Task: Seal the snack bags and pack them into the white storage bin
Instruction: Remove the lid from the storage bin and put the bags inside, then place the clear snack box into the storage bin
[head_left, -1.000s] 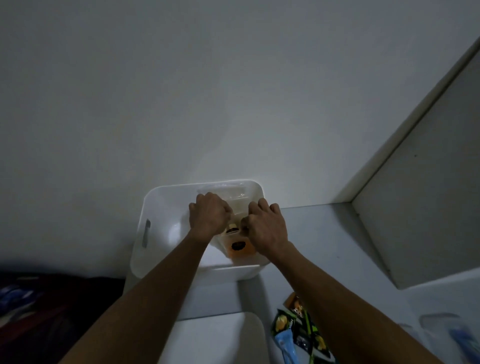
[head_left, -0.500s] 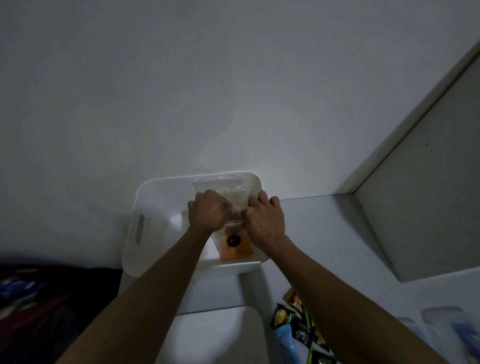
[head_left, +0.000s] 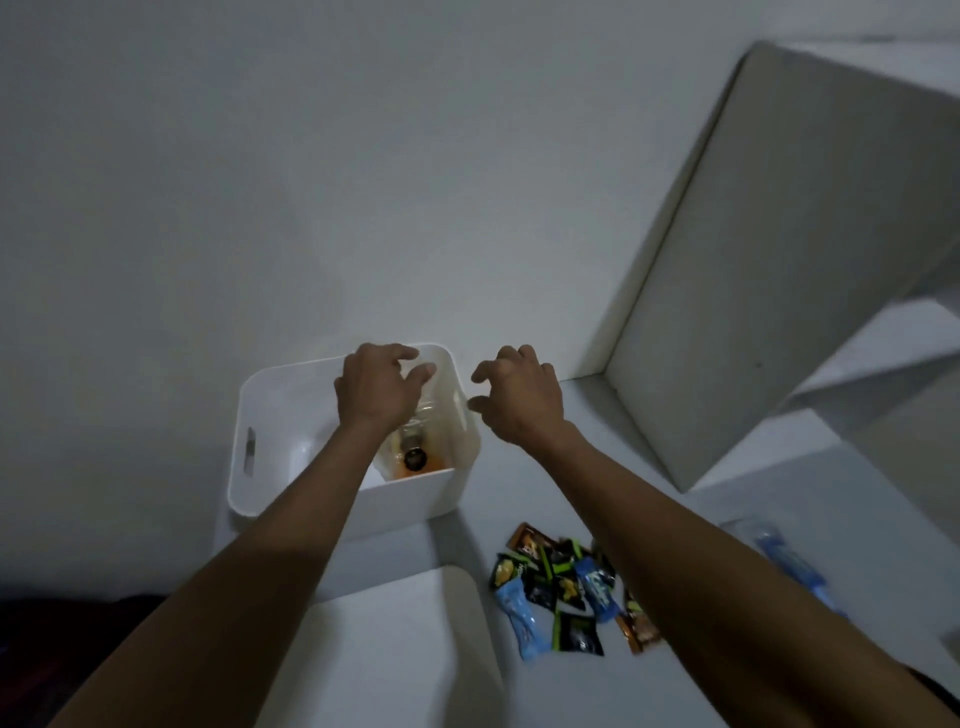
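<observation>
Head view, dim light. White bin (head_left: 291, 395) sits at the far left of the white surface, against the wall. One clear bag (head_left: 431, 441) stands inside along the bin's right wall, with orange contents and a dark round label low down; I cannot tell whether its seal is fully pressed.

Left hand (head_left: 374, 387) hangs over the bin's far right part, above the bag top. Fingers loosely curled, spread, holding nothing; whether the fingertips brush the bag is unclear. Right hand (head_left: 519, 397) is just right of the bin rim, outside it, fingers apart and relaxed, empty, apart from the bag.

A pile of loose snacks (head_left: 569, 592) lies near right on the surface: blue, green-black and orange wrappers, overlapping. Another clear bag with blue contents (head_left: 784, 556) lies further right, partly behind the right forearm. A white lid or panel (head_left: 384, 649) sits near, below the bin.

Judgement: the placing of this bag looks finished, and both hands are free. To do the step well, check that the bag rests flat against the wall and does not slump across the floor space, leaving room on the left for more. The next bag probably needs its strip pinched end to end before it goes in.
</observation>
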